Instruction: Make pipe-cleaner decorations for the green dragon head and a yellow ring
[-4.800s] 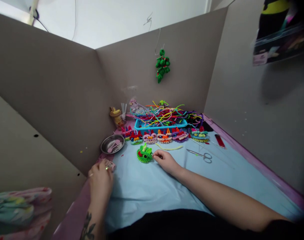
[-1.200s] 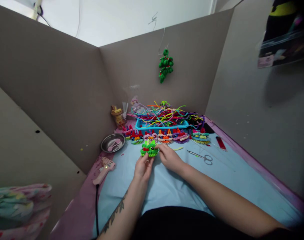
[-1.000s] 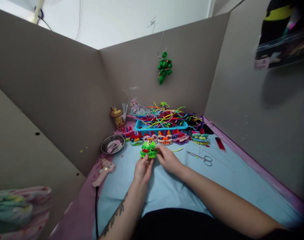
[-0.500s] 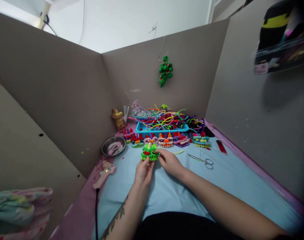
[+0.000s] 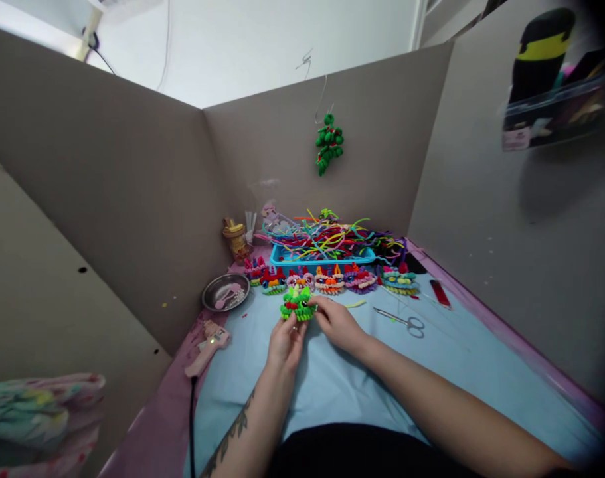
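Though down earlier — figure [image 5: 298, 309] in hands [image 5: 284, 342]

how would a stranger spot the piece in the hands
Find the blue tray, then the row of fuzzy pieces in front of it. Nearer the camera, the hands are on a lone piece, mostly bright green, unlike the multicoloured row.
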`<state>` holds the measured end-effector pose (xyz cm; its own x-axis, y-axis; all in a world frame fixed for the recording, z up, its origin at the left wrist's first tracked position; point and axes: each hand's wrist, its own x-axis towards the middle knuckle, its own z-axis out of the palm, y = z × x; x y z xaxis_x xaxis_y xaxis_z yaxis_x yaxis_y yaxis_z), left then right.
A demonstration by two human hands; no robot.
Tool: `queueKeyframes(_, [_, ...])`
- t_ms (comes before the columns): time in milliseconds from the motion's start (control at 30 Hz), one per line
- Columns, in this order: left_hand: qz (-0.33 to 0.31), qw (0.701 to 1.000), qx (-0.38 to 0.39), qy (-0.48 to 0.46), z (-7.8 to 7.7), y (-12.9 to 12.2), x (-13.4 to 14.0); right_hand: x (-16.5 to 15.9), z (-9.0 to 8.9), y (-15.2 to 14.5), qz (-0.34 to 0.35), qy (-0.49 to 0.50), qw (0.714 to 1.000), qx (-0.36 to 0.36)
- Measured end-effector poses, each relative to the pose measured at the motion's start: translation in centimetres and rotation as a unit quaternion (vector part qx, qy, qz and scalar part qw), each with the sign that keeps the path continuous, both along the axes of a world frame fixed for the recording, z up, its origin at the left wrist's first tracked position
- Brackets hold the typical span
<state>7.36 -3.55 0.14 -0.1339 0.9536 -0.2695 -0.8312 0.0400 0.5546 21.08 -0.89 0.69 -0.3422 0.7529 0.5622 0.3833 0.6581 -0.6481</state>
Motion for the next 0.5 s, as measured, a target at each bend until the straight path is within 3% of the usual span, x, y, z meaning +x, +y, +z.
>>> queueKeyframes(500, [0.003,1.000,-0.018,-0.024,0.53,-0.02,0.07,0.06,-0.19,0.34,0.011,0.016,1.000,0.010])
